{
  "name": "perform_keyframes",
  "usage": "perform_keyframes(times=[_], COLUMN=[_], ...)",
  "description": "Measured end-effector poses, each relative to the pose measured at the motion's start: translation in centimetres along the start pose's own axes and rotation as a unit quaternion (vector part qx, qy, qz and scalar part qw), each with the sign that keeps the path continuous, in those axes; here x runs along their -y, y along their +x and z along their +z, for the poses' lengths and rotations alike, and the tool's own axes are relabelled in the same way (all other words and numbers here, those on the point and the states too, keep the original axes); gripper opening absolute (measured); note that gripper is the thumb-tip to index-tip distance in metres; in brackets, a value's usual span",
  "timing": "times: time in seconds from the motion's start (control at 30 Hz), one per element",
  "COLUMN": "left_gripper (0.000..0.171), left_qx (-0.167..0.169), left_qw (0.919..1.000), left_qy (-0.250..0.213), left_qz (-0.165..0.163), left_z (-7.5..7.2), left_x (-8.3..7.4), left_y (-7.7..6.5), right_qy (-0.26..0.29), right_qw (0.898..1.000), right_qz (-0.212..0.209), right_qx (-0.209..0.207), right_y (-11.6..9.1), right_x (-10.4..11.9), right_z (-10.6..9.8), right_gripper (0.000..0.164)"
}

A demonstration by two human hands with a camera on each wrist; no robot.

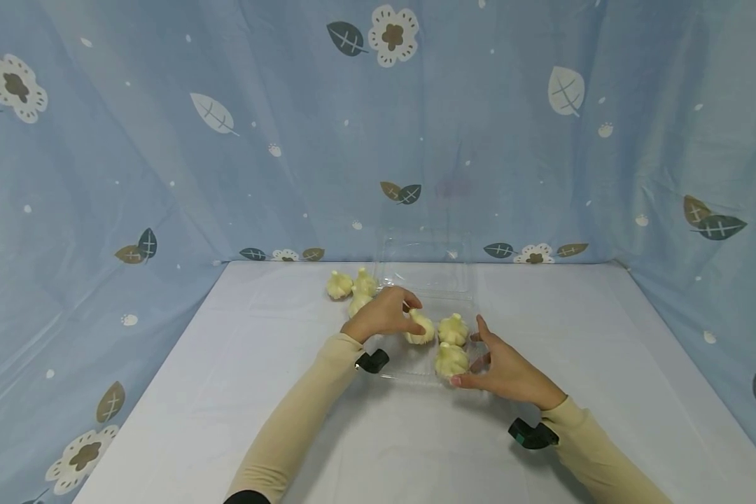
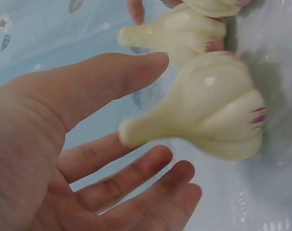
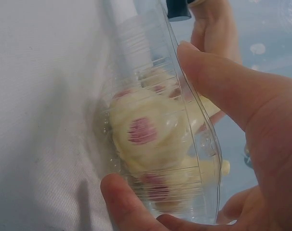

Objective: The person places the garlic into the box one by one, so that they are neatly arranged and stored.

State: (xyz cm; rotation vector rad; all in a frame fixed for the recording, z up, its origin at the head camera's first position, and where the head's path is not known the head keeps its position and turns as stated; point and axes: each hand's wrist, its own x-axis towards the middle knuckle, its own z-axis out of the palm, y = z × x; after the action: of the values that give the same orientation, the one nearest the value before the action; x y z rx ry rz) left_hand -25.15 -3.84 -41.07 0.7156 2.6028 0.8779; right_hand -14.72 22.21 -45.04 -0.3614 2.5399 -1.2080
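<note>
A clear plastic box [image 1: 409, 367] lies on the white table with three pale garlic bulbs in it. My left hand [image 1: 387, 313] is over its left part, thumb and fingers spread loosely around the stem of one garlic bulb [image 2: 218, 110]. That bulb's base sits low in the box, its stem close to the index finger. Two more bulbs, a rear one [image 1: 453, 329] and a front one [image 1: 451, 360], stand along the right side. Against the box's right wall rests my right hand [image 1: 507, 367], thumb by the front corner and fingers extended along the side.
Several pale garlic bulbs [image 1: 339, 285] sit in a cluster on the table left of the box. The box's transparent lid [image 1: 425, 266] stands raised at the back, before a blue patterned curtain [image 1: 290, 140]. The white table [image 1: 246, 350] reaches to that curtain.
</note>
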Motion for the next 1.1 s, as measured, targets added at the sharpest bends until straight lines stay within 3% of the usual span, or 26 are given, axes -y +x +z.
perform_keyframes(times=[0.23,0.5,0.73,1.1], left_gripper=[0.052,0.047,0.041,0.040], left_qx=[-0.021,-0.097,-0.180,-0.275], left_qw=[0.9995,0.9944,0.9779,0.9485], left_qy=[-0.015,-0.027,-0.061,-0.110], left_qz=[0.017,0.033,0.087,0.113], left_z=[-1.7,-3.8,-5.8,-7.6], left_x=[-0.2,-0.2,0.6,2.5], left_y=[-0.7,-2.3,-3.9,-5.8], right_qy=[0.003,0.000,0.003,0.002], right_qw=[1.000,1.000,1.000,1.000], right_qz=[0.000,0.003,0.005,0.002], right_qx=[0.001,-0.001,-0.001,0.000], right_y=[0.0,0.0,0.1,0.1], right_x=[0.0,-0.1,-0.3,-0.2], right_z=[0.0,0.0,0.0,0.0], right_gripper=[0.134,0.134,0.135,0.134])
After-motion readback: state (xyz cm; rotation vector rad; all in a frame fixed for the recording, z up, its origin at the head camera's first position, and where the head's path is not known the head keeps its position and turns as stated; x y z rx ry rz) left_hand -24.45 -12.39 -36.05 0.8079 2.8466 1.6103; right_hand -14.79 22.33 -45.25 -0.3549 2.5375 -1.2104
